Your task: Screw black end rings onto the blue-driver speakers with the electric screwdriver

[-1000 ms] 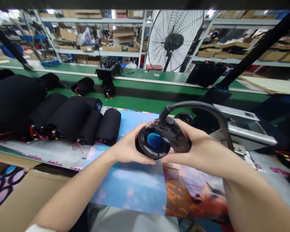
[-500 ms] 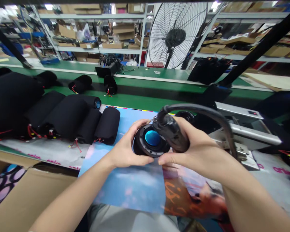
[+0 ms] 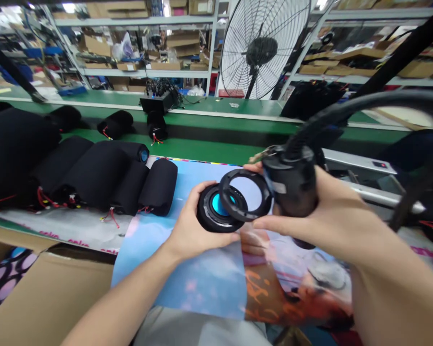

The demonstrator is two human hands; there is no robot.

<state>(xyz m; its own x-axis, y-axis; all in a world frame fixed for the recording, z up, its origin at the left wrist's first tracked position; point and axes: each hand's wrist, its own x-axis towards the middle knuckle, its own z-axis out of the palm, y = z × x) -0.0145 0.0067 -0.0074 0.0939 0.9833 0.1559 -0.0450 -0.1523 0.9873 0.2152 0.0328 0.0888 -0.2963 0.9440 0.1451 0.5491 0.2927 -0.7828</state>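
My left hand (image 3: 191, 226) grips a black cylindrical speaker (image 3: 211, 214) by its end, whose blue centre faces me. My right hand (image 3: 324, 216) is closed round a black tool (image 3: 292, 185) with a thick black hose (image 3: 364, 108) arching up to the right. A black ring (image 3: 245, 194) stands off the speaker's end, between the speaker and the tool, tilted; I cannot tell what carries it. Both hands hover over a colourful printed sheet (image 3: 202, 274) on the bench.
Several black fabric-covered speaker bodies (image 3: 104, 175) with red wires lie at left. A green conveyor belt (image 3: 209, 146) runs across behind, carrying more speakers. A large fan (image 3: 263, 48) and shelves of boxes stand beyond. A cardboard box (image 3: 39, 293) sits at lower left, a metal fixture (image 3: 361, 168) at right.
My right hand has pulled the tool up and to the right, away from the speaker's end, and a black ring now shows between them. The hose has swung higher.
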